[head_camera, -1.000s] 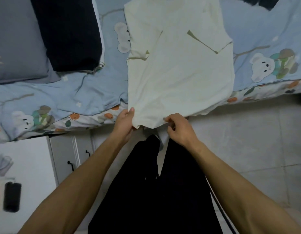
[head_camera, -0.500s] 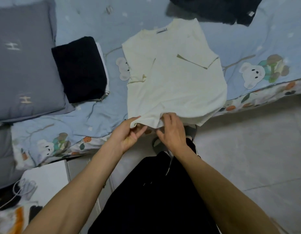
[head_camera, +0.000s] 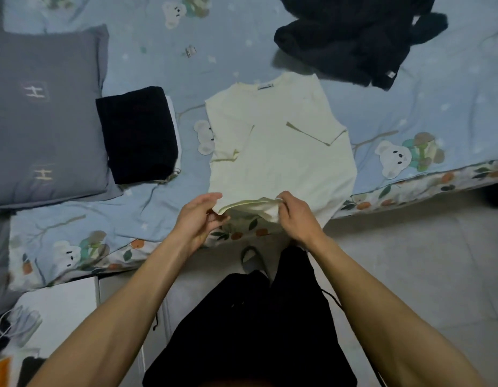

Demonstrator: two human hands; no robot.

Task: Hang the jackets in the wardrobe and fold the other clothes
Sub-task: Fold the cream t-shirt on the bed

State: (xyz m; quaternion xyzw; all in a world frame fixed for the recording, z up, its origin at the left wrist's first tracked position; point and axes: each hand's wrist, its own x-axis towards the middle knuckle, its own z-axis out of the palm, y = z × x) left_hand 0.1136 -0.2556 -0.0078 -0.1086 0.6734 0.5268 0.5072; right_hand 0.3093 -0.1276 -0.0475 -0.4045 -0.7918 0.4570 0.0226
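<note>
Home bedroom, bed (head_camera: 451,88) with bear-print blue duvet, grey pillow (head_camera: 44,115), white bedside cabinet (head_camera: 63,303), pale tiled floor (head_camera: 423,275), clothes lying about

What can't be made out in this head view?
- Dark heap: garment type unclear, crumpled, top cut by the frame edge.
- Neck label on the cream shirt: too small to read.
- Left hand grip on the hem: fingertips hidden behind the cloth.
- Items under the folded dark garment: only edges show.

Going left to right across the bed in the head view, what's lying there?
Grey pillow → folded black garment → cream T-shirt, hem gripped by both hands → bear print on the blue duvet.
</note>
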